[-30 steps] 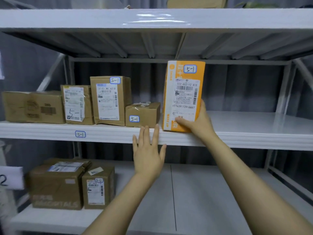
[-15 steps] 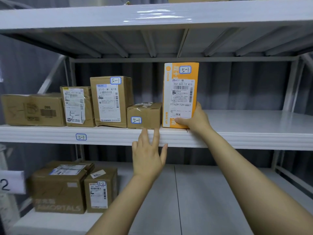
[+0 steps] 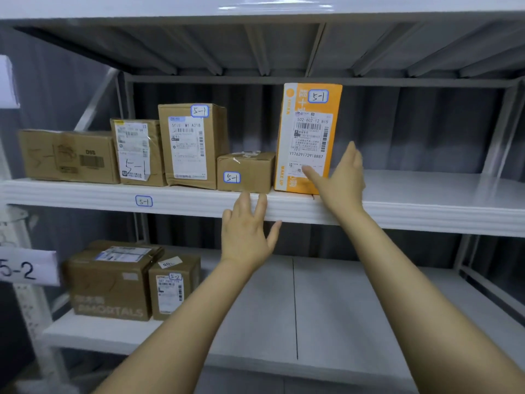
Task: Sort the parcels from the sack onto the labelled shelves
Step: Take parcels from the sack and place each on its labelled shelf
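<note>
A tall orange parcel (image 3: 308,132) marked 5-1 stands upright on the 5-1 shelf (image 3: 426,206), right of a small brown box (image 3: 247,172). My right hand (image 3: 341,177) is spread at its lower right corner, thumb across the front label, fingers straight beside its right side. My left hand (image 3: 247,231) is open, its fingertips against the shelf's front edge just below the small box. Three more brown 5-1 parcels (image 3: 187,143) line the shelf to the left.
The 5-1 shelf label (image 3: 144,201) sits on the front lip. Below, the 5-2 shelf (image 3: 341,308) holds two brown boxes (image 3: 113,282) at its left. A paper 5-2 sign (image 3: 25,268) hangs at far left. Another shelf (image 3: 255,7) runs overhead.
The orange parcel went from held at the shelf edge to standing next to the small box. My right hand's grip has loosened into a spread hand. My left hand rose slightly.
</note>
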